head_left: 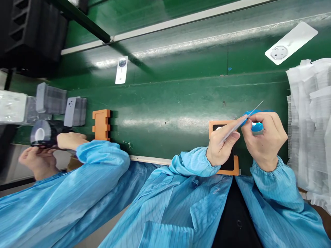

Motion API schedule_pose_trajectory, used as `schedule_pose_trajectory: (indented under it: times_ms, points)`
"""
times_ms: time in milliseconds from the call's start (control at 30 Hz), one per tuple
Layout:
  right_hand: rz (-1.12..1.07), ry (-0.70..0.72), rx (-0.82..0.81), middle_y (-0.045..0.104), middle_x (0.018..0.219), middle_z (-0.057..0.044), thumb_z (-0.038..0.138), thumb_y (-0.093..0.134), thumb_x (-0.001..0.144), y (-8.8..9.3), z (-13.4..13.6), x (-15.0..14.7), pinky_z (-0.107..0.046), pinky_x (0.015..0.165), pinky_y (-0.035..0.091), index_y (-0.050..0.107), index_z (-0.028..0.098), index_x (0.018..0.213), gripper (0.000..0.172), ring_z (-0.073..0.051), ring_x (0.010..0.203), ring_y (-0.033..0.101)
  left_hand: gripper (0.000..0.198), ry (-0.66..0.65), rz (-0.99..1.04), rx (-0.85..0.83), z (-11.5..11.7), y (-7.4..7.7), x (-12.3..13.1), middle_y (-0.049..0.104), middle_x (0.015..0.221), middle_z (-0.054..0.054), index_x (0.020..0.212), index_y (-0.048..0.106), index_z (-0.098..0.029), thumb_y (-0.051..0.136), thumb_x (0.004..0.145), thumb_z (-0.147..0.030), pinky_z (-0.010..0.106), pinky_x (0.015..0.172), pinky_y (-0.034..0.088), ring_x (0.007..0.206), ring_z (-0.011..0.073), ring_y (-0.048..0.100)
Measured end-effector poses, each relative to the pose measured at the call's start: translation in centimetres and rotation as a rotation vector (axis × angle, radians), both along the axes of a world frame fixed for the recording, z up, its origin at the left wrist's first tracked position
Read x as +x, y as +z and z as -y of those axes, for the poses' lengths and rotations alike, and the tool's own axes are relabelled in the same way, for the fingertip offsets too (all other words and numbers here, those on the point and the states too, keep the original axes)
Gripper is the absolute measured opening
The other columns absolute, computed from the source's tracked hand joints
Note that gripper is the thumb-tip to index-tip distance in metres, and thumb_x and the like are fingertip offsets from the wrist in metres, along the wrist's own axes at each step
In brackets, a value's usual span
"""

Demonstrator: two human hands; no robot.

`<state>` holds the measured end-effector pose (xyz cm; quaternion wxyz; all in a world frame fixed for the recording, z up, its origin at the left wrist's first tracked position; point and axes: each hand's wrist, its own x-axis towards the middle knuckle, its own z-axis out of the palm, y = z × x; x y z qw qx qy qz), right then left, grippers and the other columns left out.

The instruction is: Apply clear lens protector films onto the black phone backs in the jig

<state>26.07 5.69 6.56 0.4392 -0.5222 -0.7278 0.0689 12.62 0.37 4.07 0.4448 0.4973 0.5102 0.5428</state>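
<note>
My left hand point(219, 146) is closed around a thin flat panel point(241, 122), held tilted and seen nearly edge-on. At the panel's upper side, my right hand point(267, 139) pinches blue film point(257, 127), its thumb and forefinger together. Part of the film lies behind the panel and fingers, so I cannot tell how much of it is attached. Beneath my left hand, an orange fixture point(236, 167) rests at the bench's front edge with a black rectangular insert point(228, 164) in it. My left hand and sleeve cover much of this fixture.
Two phone-back-shaped panels point(297, 39) point(121, 73) lie farther back on the green bench point(165, 100). White foam sheets point(310, 127) are stacked at right. At left, a co-worker's hands point(42, 162) hold a tape roll point(41, 132), near another orange fixture point(101, 124) and stacked covers point(73, 112).
</note>
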Motion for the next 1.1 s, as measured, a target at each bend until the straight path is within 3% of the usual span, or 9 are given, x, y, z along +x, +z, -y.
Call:
schedule_pose_trajectory:
  times_ms: [133,233,400,500,567,633,700,833,1100]
  points:
    - [0.055,-0.062,-0.109,0.067,0.079,-0.003,0.013,0.060,0.083,0.0,-1.0,1.5,-0.032,0.069,0.049,0.057,0.024,0.078,0.012,-0.019,0.073,0.064,0.061,0.139,0.204,-0.153,-0.9,0.4,-0.6,0.080,0.112,0.009,0.127,0.076,-0.021,0.065,0.095,-0.071,0.042,0.105,0.063,0.117,0.0307,0.074]
    - [0.116,-0.201,-0.350,0.067,0.076,-0.003,0.019,0.063,0.075,-0.5,-2.3,4.0,-0.033,0.068,0.045,0.060,0.021,0.071,0.005,-0.020,0.070,0.061,0.072,0.189,0.408,-0.224,-2.0,1.3,-3.4,0.077,0.128,0.011,0.144,0.063,-0.023,0.067,0.092,-0.073,0.048,0.103,0.065,0.119,0.0321,0.075]
    - [0.490,-0.293,-0.712,0.064,0.069,-0.006,0.026,0.064,0.078,-2.0,-3.0,7.1,-0.035,0.064,0.032,0.066,0.019,0.071,0.009,-0.020,0.064,0.051,0.073,0.237,0.258,-0.175,-1.1,1.8,-8.8,0.078,0.127,0.011,0.150,0.058,-0.026,0.073,0.092,-0.067,0.047,0.097,0.069,0.114,0.0314,0.078]
    - [0.523,-0.281,-0.610,0.067,0.075,-0.009,0.032,0.063,0.090,-1.1,-1.7,7.5,-0.036,0.063,0.035,0.064,0.020,0.075,0.019,-0.023,0.066,0.056,0.054,0.190,-0.053,0.000,1.0,2.2,-10.2,0.080,0.121,0.009,0.143,0.066,-0.025,0.067,0.100,-0.057,0.043,0.099,0.068,0.114,0.0307,0.078]
    - [0.426,-0.198,-0.461,0.069,0.079,-0.008,0.034,0.062,0.095,0.2,-0.5,7.3,-0.037,0.064,0.041,0.065,0.021,0.081,0.019,-0.025,0.072,0.063,0.041,-0.005,-0.262,0.174,2.0,2.9,-10.3,0.079,0.126,0.008,0.143,0.068,-0.025,0.062,0.106,-0.042,0.041,0.103,0.067,0.118,0.0290,0.077]
    - [0.307,-0.014,-0.319,0.073,0.088,-0.005,0.030,0.065,0.097,1.7,0.8,6.8,-0.037,0.067,0.050,0.068,0.021,0.094,0.010,-0.025,0.079,0.070,0.040,-0.235,-0.472,0.382,2.6,3.7,-10.0,0.074,0.136,0.012,0.147,0.064,-0.020,0.058,0.107,-0.027,0.040,0.109,0.064,0.128,0.0281,0.072]
    - [0.251,0.232,-0.212,0.077,0.106,-0.006,0.023,0.068,0.097,2.5,2.2,6.1,-0.037,0.079,0.058,0.070,0.022,0.113,0.016,-0.024,0.091,0.075,0.039,-0.346,-0.704,0.572,2.7,4.1,-9.4,0.071,0.140,0.018,0.144,0.063,-0.011,0.055,0.107,-0.017,0.040,0.114,0.060,0.137,0.0283,0.066]
    - [0.365,0.590,-0.061,0.073,0.131,-0.014,0.005,0.064,0.097,1.9,3.9,4.3,-0.041,0.100,0.062,0.064,0.017,0.137,0.042,-0.028,0.116,0.073,0.032,-0.380,-1.048,0.698,2.7,3.2,-8.3,0.073,0.135,0.018,0.135,0.065,-0.006,0.051,0.107,-0.011,0.040,0.117,0.057,0.141,0.0271,0.063]
    - [0.479,0.666,0.095,0.077,0.123,-0.018,-0.004,0.061,0.095,0.1,3.7,3.4,-0.044,0.101,0.065,0.065,0.008,0.133,0.040,-0.031,0.114,0.075,0.034,-0.354,-1.130,0.668,3.7,1.5,-7.7,0.074,0.136,0.014,0.140,0.061,-0.009,0.053,0.107,-0.014,0.039,0.115,0.059,0.138,0.0243,0.065]
